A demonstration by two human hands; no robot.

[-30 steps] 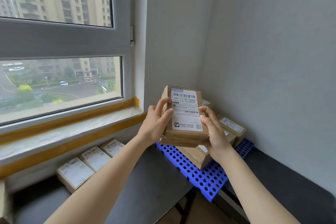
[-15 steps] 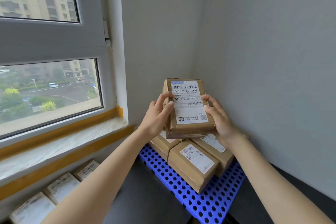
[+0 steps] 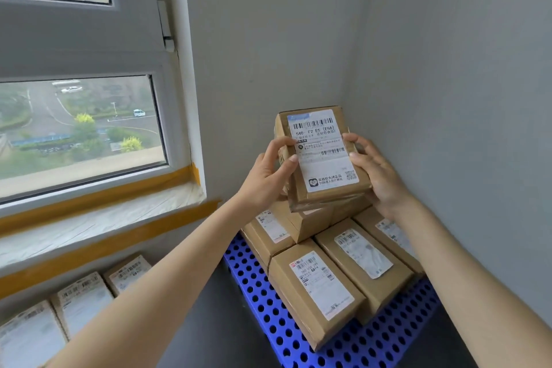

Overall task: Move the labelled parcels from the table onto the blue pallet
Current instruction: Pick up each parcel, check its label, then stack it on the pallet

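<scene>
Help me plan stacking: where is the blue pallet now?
The blue pallet lies at lower right of the head view, in the wall corner, under the stacked parcels and below both hands.

Both bare arms reached forward and up, close together. Left hand (image 3: pixel 266 177) curled in from the left side, thumb on top, fingers (image 3: pixel 280 143) bent over the front edge. Right hand (image 3: pixel 377 174) curled in from the right side, fingers (image 3: pixel 352 140) bent over the front, palm turned inward. Wrists bent a little. Held one parcel (image 3: pixel 321 155) between them, both gripping.
</scene>
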